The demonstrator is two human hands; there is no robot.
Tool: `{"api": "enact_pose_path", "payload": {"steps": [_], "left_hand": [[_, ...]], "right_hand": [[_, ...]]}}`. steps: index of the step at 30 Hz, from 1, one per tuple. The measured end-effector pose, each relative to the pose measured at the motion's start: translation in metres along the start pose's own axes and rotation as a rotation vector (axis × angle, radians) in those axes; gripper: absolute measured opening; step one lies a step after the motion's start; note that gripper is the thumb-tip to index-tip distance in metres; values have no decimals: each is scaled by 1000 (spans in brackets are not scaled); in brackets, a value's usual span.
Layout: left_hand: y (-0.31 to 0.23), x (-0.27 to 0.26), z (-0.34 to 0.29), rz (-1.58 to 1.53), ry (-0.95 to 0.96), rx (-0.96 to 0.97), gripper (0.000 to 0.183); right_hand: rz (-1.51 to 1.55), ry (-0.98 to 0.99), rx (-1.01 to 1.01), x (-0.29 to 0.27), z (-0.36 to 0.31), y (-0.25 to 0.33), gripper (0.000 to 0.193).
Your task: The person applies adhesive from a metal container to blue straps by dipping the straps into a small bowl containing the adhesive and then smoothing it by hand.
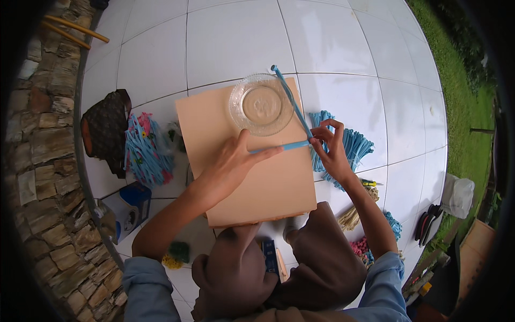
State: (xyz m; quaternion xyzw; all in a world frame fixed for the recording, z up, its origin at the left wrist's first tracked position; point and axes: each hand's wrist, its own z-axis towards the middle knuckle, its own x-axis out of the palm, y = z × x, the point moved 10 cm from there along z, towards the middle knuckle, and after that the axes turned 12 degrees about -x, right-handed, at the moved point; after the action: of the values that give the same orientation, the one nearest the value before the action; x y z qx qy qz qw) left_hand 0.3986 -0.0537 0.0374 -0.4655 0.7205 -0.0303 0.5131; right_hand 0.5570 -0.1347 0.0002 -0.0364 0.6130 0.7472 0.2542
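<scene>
A light blue strip (296, 145) lies across the tan board (263, 193) in front of me. My left hand (222, 165) rests over the board with thumb and index finger spread, touching the strip's left end. At the board's right edge my right hand (332, 150) pinches the other end of the strip between its fingertips. From that pinch a darker blue length (292, 99) runs up and away to a thick, knotted-looking tip beyond the board. A clear glass plate (236, 115) sits on the far part of the board, near my left index finger.
Bundles of blue cords (357, 147) lie right of the board. A bag of blue and pink strips (145, 153) and a brown bag (104, 131) are at left, near a blue-and-white tin (129, 206). A yellow cutter (370, 183) lies by my right forearm. A stone wall (43, 209) borders the left side.
</scene>
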Motion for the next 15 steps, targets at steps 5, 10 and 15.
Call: {"api": "enact_pose_path", "payload": {"steps": [5,10,15], "left_hand": [[-9,-5,-6,0,-66,5,41],[-74,-43,-51,-114,-313,281,34],[-137,-134,-120,-231,-526,355,31]], "right_hand": [[147,-65,134,-5,-28,-15,37],[168,-262,84,-65,-52,50,40],[20,-154,-30,-123,-42,225,56]]}}
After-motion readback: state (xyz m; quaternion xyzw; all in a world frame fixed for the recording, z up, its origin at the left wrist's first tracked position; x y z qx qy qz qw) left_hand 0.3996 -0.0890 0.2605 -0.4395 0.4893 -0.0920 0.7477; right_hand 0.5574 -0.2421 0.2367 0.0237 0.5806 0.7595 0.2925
